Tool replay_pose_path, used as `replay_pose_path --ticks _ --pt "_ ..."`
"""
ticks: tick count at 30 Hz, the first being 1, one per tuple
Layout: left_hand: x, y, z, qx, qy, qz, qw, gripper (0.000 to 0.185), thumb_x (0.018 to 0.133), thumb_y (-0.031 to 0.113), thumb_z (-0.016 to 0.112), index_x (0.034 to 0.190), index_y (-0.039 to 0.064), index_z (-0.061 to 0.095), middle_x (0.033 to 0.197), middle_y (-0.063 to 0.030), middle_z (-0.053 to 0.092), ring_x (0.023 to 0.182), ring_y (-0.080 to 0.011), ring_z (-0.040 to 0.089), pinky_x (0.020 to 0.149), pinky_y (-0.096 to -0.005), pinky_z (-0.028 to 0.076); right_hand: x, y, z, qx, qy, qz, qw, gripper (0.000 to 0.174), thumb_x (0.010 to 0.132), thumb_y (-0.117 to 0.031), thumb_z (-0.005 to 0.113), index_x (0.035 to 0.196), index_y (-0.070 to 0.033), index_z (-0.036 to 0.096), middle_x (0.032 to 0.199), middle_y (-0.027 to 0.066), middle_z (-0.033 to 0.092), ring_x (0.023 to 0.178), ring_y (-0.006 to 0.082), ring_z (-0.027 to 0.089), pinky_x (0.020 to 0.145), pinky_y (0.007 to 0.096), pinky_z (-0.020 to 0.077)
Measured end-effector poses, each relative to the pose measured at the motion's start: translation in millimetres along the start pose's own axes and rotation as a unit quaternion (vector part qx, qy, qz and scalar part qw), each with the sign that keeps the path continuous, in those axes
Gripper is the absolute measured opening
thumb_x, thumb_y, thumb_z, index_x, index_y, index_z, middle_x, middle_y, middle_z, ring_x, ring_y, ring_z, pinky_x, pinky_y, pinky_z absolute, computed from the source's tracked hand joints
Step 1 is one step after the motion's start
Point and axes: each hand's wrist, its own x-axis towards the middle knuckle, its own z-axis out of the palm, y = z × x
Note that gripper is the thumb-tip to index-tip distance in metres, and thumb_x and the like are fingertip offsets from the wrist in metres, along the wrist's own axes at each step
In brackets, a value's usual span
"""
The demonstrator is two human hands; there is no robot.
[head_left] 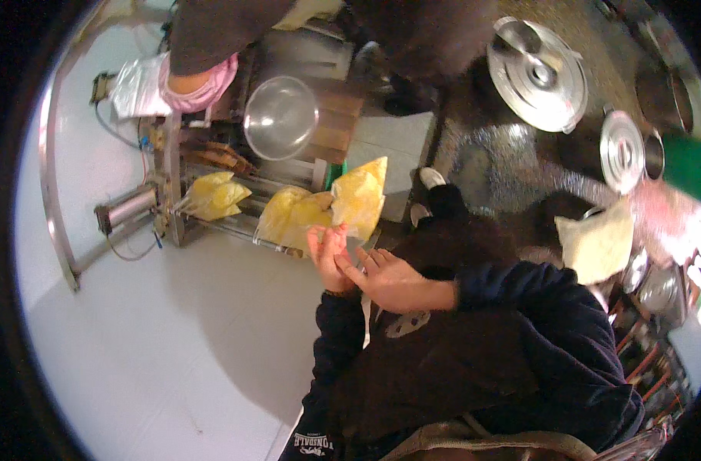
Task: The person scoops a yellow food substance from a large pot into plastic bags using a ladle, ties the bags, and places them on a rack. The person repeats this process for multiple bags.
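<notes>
My left hand (329, 259) is raised in front of me, its fingers curled around thin clear plastic. Against it my right hand (394, 281) rests, with the index finger reaching across to the left palm. Just beyond the fingers stands a clear plastic bag (359, 193) filled with something yellow; its gathered end seems to be at my left hand. How firmly my right fingers grip the film is blurred. A second yellow-filled bag (296, 216) lies beside it on a metal frame (244, 230), and a smaller one (215, 196) lies farther left.
A pneumatic cylinder (128, 210) with hoses juts from the frame. Beyond the bags stands a round bowl (281, 118). Another person's pink-cuffed sleeve (200, 92) is near clear plastic (138, 86). Lidded metal pots (575, 95) stand on the wet floor (477, 161), near a pale bag (595, 245).
</notes>
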Motion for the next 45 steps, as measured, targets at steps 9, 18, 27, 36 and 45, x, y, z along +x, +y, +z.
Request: replay_pose_path --ticks 9,18,27,36,45 --pt "10 12 25 0.086 -0.087 -0.01 0.993 0.026 0.085 -0.003 0.054 0.106 0.011 0.045 0.077 0.0027 0.038 0.073 -0.0089 0.039 0.07 -0.0273 0.037 -121 46 -10 0.026 0.076 0.186 0.979 0.04 0.076 -0.006 0.06 0.115 -0.003 0.055 0.072 0.0125 0.061 0.067 0.0292 0.064 0.058 0.0401 0.0511" --pt "3 -37 119 0.223 -0.212 0.049 0.95 0.04 0.072 -0.019 0.049 0.098 0.011 0.042 0.08 0.0047 0.03 0.07 -0.0046 0.031 0.065 -0.0177 0.027 -272 171 -49 -0.024 0.186 0.333 0.924 0.04 0.081 -0.004 0.056 0.121 -0.002 0.051 0.081 0.0191 0.063 0.078 0.0379 0.063 0.066 0.0473 0.0514" --pt "-13 -126 281 0.478 -0.161 0.276 0.818 0.03 0.071 -0.018 0.048 0.086 0.007 0.042 0.07 0.0042 0.027 0.061 -0.0045 0.026 0.055 -0.021 0.024 -476 338 -122 0.016 0.164 0.456 0.874 0.033 0.088 -0.005 0.052 0.12 -0.002 0.054 0.089 0.0246 0.064 0.085 0.0439 0.061 0.072 0.051 0.048" --pt "-23 -157 454 0.588 -0.192 0.337 0.71 0.024 0.078 -0.013 0.06 0.087 0.007 0.05 0.064 -0.0014 0.034 0.055 -0.0103 0.035 0.053 -0.0236 0.033 -566 479 -231 -0.002 0.21 0.456 0.865 0.032 0.085 -0.001 0.052 0.117 -0.003 0.055 0.092 0.0234 0.065 0.086 0.0417 0.062 0.073 0.0492 0.0508" --pt "3 -180 553 0.594 -0.187 0.418 0.661 0.02 0.078 -0.009 0.064 0.086 0.008 0.057 0.064 -0.0065 0.049 0.052 -0.0171 0.045 0.053 -0.028 0.041 -525 580 -307 -0.003 0.22 0.418 0.881 0.031 0.088 -0.004 0.05 0.12 -0.004 0.052 0.093 0.0249 0.064 0.087 0.0435 0.062 0.074 0.0517 0.0489"
